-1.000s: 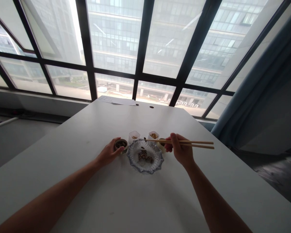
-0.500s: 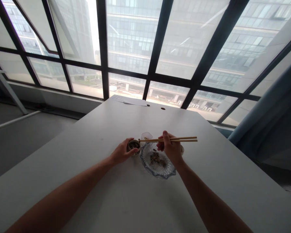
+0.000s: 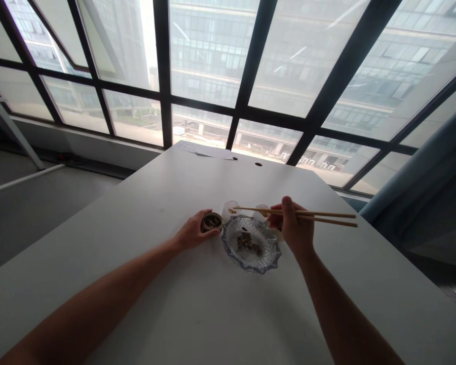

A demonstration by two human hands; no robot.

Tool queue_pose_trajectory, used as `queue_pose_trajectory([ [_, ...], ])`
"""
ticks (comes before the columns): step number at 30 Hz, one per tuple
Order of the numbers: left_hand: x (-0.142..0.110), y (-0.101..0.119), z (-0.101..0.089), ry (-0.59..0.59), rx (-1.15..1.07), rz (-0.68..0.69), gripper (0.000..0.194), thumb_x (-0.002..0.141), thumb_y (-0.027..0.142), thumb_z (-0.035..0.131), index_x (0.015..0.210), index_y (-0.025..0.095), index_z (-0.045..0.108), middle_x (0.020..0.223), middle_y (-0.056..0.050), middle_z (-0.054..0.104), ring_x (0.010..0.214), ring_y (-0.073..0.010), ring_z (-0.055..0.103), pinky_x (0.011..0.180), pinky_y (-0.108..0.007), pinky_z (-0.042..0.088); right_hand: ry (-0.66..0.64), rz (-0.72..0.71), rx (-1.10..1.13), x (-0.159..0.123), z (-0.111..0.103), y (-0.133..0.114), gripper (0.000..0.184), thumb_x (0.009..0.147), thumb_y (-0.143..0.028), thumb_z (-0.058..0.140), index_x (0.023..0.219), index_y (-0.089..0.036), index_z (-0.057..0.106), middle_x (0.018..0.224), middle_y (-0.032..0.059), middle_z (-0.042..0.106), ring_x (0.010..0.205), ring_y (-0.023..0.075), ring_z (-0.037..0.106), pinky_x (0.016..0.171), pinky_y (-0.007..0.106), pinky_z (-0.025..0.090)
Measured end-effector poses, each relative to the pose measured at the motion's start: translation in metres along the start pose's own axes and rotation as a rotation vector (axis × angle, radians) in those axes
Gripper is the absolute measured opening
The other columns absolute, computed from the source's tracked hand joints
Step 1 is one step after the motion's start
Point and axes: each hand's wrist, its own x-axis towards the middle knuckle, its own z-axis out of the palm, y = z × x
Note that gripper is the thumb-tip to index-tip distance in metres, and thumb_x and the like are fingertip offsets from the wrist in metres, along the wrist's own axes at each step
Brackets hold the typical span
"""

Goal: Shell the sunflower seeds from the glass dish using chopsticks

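Note:
My left hand (image 3: 195,230) is closed around the side of a small round cup (image 3: 212,221) with dark bits inside. A pair of chopsticks (image 3: 323,216) is held in my right hand (image 3: 294,225), the tips pointing left over the small cups. Between my hands a clear scalloped glass dish (image 3: 270,262) stands on the table, holding a clump of brown striped pieces (image 3: 248,243), perhaps seeds. Behind the dish is a small translucent cup (image 3: 228,205) with a few bits in it. Another small cup (image 3: 261,210) beside it is partly hidden by my right hand and the chopsticks.
The white table (image 3: 167,304) reaches toward the large windows. Sheets of paper (image 3: 205,150) lie at its far edge, near two dark round spots (image 3: 258,164). A blue curtain (image 3: 414,187) hangs at the right; a white table leg (image 3: 21,134) stands at the left.
My right hand has moved right with the chopsticks, whose tips have left the rim of the cup in my left hand. The second small cup behind the dish now shows. The view has shifted slightly.

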Motion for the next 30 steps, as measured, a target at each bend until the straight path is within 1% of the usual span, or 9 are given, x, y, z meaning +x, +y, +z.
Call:
queue_pose_trajectory([
  [3,0.0,-0.001,0.0,0.004,0.005,-0.008,0.074,0.078,0.058,0.071,0.136,0.017,0.052,0.127,-0.016,0.067,0.114,-0.0322,0.065,0.1,-0.047,0.052,-0.158,-0.024,-0.15,0.004,-0.025,0.01,0.063,0.082,-0.078,0.058,0.066,-0.017,0.066,0.048,0.003,0.061,0.038,0.014,0.055,0.037,0.024,0.043],
  [6,-0.001,-0.002,0.0,0.008,0.006,-0.002,0.073,0.078,0.059,0.071,0.135,0.018,0.053,0.127,-0.015,0.067,0.114,-0.0321,0.065,0.099,-0.047,0.053,-0.358,-0.094,-0.285,0.002,-0.036,0.022,0.06,0.089,-0.072,0.054,0.062,-0.019,0.063,0.05,0.0033,0.061,0.042,0.0146,0.055,0.04,0.025,0.043],
  [12,-0.001,0.0,-0.002,0.001,0.021,-0.001,0.074,0.078,0.06,0.07,0.136,0.017,0.052,0.128,-0.016,0.066,0.116,-0.0321,0.065,0.1,-0.047,0.052,-0.464,-0.154,-0.346,-0.002,-0.033,0.039,0.054,0.093,-0.065,0.052,0.065,-0.021,0.062,0.053,0.0036,0.063,0.046,0.0154,0.058,0.043,0.025,0.046],
  [14,-0.001,0.001,-0.003,-0.007,0.024,-0.011,0.074,0.079,0.06,0.07,0.136,0.016,0.052,0.128,-0.017,0.066,0.115,-0.0322,0.065,0.1,-0.047,0.052,-0.416,-0.095,-0.268,0.0,-0.032,0.045,0.053,0.091,-0.066,0.054,0.066,-0.02,0.063,0.053,0.0033,0.063,0.045,0.0153,0.058,0.042,0.025,0.047],
  [19,-0.001,0.001,-0.003,-0.019,0.021,-0.021,0.076,0.079,0.06,0.069,0.137,0.014,0.05,0.127,-0.017,0.066,0.114,-0.0316,0.065,0.1,-0.047,0.052,-0.089,0.243,-0.028,0.011,-0.034,0.057,0.059,0.077,-0.075,0.064,0.067,-0.017,0.065,0.045,0.0031,0.061,0.033,0.0144,0.053,0.032,0.024,0.044],
  [22,-0.001,0.0,-0.003,-0.009,0.022,-0.013,0.075,0.079,0.06,0.069,0.136,0.016,0.05,0.127,-0.017,0.067,0.114,-0.0315,0.066,0.099,-0.047,0.052,-0.015,0.334,0.038,0.017,-0.038,0.056,0.059,0.072,-0.074,0.069,0.063,-0.016,0.064,0.043,0.0043,0.06,0.031,0.0139,0.051,0.029,0.024,0.042],
  [25,0.0,0.0,-0.002,-0.002,0.015,-0.008,0.074,0.079,0.06,0.07,0.136,0.017,0.051,0.126,-0.016,0.068,0.113,-0.0312,0.066,0.099,-0.047,0.052,-0.024,0.238,0.033,0.012,-0.041,0.042,0.06,0.072,-0.076,0.068,0.062,-0.016,0.064,0.042,0.0041,0.06,0.03,0.0141,0.051,0.029,0.024,0.041],
  [28,0.0,0.0,-0.002,-0.002,0.008,-0.012,0.074,0.078,0.06,0.07,0.135,0.016,0.052,0.127,-0.017,0.067,0.114,-0.0316,0.066,0.1,-0.047,0.052,-0.051,-0.021,-0.018,-0.006,-0.035,0.018,0.059,0.081,-0.076,0.059,0.066,-0.019,0.066,0.046,0.0035,0.062,0.034,0.015,0.054,0.034,0.026,0.045],
  [30,0.0,0.0,-0.002,-0.005,-0.003,-0.014,0.075,0.078,0.061,0.071,0.135,0.016,0.052,0.126,-0.016,0.068,0.113,-0.0317,0.066,0.099,-0.047,0.052,-0.147,-0.183,-0.085,-0.019,-0.024,0.002,0.057,0.088,-0.072,0.053,0.07,-0.021,0.069,0.051,0.004,0.065,0.04,0.0158,0.058,0.041,0.028,0.049],
])
